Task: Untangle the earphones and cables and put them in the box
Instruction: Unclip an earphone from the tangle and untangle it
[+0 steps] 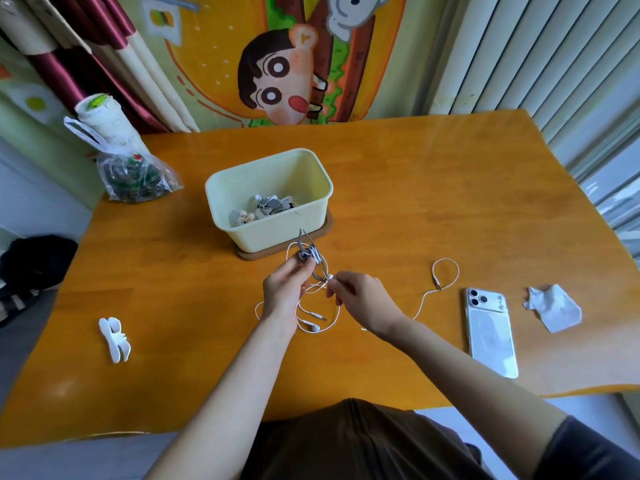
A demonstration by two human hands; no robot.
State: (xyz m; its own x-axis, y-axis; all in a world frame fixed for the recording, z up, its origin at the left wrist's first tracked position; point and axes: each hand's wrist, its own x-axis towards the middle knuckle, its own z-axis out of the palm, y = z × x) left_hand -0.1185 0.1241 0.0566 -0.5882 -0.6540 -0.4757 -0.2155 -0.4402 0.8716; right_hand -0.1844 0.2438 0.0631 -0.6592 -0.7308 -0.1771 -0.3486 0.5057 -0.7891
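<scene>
White clip (115, 339) far left on the table (415, 202), out of play. The cream box (277, 233) sits left of centre with a few coiled bits inside. Just in front of it, the left hand (284, 289) pinches the knot (310, 258) of grey cable and white earphones, lifted off the wood. The right hand (360, 299) pinches beside it at what looks like an earbud (330, 277), though it's too small to be sure. One wire (437, 281) trails right, looping near the phone (491, 334). We're mid-untangle, nothing free yet. Next move, I'd say: feed that end back through the loops, gently, without tightening the knot.
</scene>
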